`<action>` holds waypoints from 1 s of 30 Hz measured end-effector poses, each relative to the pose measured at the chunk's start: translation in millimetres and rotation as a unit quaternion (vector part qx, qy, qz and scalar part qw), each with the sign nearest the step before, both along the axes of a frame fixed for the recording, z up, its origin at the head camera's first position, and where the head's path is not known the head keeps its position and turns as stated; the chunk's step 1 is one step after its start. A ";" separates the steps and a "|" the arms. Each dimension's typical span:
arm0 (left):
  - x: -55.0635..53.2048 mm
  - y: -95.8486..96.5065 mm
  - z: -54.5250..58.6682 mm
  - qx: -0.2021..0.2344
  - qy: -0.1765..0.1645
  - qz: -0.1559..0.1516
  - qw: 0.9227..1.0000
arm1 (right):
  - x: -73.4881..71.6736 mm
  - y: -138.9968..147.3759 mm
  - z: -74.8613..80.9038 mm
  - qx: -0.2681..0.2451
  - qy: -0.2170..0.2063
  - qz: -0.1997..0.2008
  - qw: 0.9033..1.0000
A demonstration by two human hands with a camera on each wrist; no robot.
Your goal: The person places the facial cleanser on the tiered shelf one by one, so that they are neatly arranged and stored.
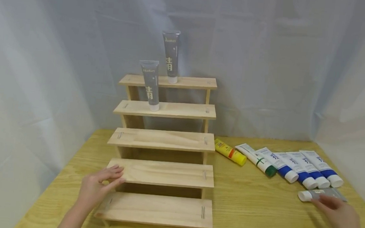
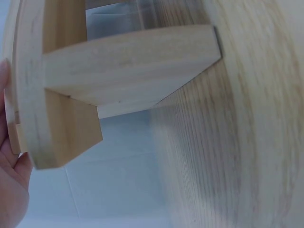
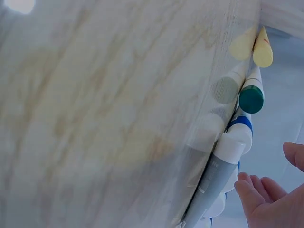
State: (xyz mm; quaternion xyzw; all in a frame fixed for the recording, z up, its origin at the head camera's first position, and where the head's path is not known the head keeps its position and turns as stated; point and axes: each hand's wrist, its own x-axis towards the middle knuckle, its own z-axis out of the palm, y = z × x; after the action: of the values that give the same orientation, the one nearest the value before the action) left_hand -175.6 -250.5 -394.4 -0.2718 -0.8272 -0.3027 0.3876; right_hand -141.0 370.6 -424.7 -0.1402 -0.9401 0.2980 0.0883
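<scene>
My left hand (image 1: pixel 98 184) holds the left end of a five-step wooden display rack (image 1: pixel 165 173) at its second step from the bottom. Its fingers lie on the board, and the thumb is by the front edge. In the left wrist view, that hand (image 2: pixel 12 180) is partly cut off beside the boards. My right hand (image 1: pixel 338 214) hovers over a grey tube (image 1: pixel 325 192) with a white cap, lying on the table. The right wrist view shows a gap between the hand's spread thumb and fingers and the grey tube (image 3: pixel 211 183). Two matching grey tubes stand cap-down, one on the top step (image 1: pixel 171 56), one on the second (image 1: pixel 151 84).
Right of the rack, a yellow tube (image 1: pixel 230 152), a white tube with a green cap (image 1: pixel 256 160) and several white-and-blue tubes (image 1: pixel 294 169) lie in a row on the wooden table (image 1: pixel 245 212). Pale sheeting (image 1: pixel 263 63) hangs behind and at both sides.
</scene>
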 end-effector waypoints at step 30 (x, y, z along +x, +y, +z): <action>2.4 0.9 0.7 0.000 -0.016 0.018 1.000 | -17.3 28.2 -14.1 -0.468 -0.048 -0.142 0.871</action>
State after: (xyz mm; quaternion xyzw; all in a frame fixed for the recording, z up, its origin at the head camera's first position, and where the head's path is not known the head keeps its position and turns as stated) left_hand -173.2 -249.6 -393.7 -0.2520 -0.8381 -0.2996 0.3798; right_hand -158.3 398.8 -438.8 -0.3116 -0.6638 0.6799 0.0090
